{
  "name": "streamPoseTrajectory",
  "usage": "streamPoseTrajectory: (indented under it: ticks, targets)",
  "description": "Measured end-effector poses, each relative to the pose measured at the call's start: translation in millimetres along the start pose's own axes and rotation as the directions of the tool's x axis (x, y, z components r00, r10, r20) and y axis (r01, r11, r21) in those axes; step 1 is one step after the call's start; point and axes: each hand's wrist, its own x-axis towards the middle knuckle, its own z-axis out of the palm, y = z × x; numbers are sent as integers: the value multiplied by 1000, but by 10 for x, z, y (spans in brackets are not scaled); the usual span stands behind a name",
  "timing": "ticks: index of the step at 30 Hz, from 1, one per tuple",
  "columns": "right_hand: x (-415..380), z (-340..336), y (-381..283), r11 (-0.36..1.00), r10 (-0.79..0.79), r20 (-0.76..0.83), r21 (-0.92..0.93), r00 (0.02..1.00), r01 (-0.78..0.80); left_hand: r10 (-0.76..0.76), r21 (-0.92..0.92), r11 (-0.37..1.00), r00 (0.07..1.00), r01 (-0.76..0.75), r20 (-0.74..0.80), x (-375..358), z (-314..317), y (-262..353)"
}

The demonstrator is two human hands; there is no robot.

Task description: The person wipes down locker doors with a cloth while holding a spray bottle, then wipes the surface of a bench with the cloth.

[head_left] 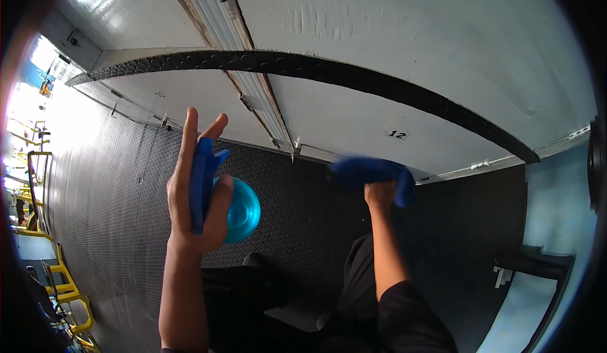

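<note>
My left hand (198, 191) is raised, its fingers pointing up, with a flat blue object (199, 182) held between thumb and palm; what it is exactly I cannot make out. Behind the thumb shows a round turquoise bowl-like container (245, 210); whether the hand touches it is unclear. My right hand (380, 193) is closed on a dark blue cloth (367, 170), which is blurred by motion and hangs on both sides of the fist, in front of the white panels.
White cabinet panels (341, 116), one marked 12, stand ahead with a curved black textured strip (354, 70) across them. Black studded flooring (126, 188) lies below. Yellow-framed equipment (73, 290) is at far left, a black bracket (540, 264) at right.
</note>
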Motion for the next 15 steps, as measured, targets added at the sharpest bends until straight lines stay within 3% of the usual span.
streamPoseTrajectory:
  ticks: [2,3,4,6,8,9,12,14,15]
  targets:
    - [41,-217,-79,971,172,64,-179,983,-159,-2,4,1000,1000,2,14,-6,-31,13]
    - [115,37,-170,827,241,72,-537,968,-167,-5,12,1000,1000,5,28,-7,-53,19]
    - [185,121,-344,809,281,70,-554,957,-197,2,14,1000,1000,-2,25,-3,-72,10]
    - [324,170,-860,959,262,95,-138,960,-248,90,17,996,995,-90,36,0,-93,-7]
    - [419,155,-1489,956,145,106,243,984,-168,53,18,998,998,-53,33,-1,-99,46]
    - [453,117,-1794,930,85,108,348,991,-117,41,23,999,999,-42,29,18,-102,58]
    - [433,46,-2307,885,-58,156,466,986,-21,48,23,999,999,-48,18,37,-132,56]
    - [292,206,-2135,867,-128,299,497,946,-40,35,18,999,999,-36,25,13,-180,67]
    - [170,355,-1946,811,-177,438,572,881,-121,48,9,999,999,-49,21,3,-179,44]
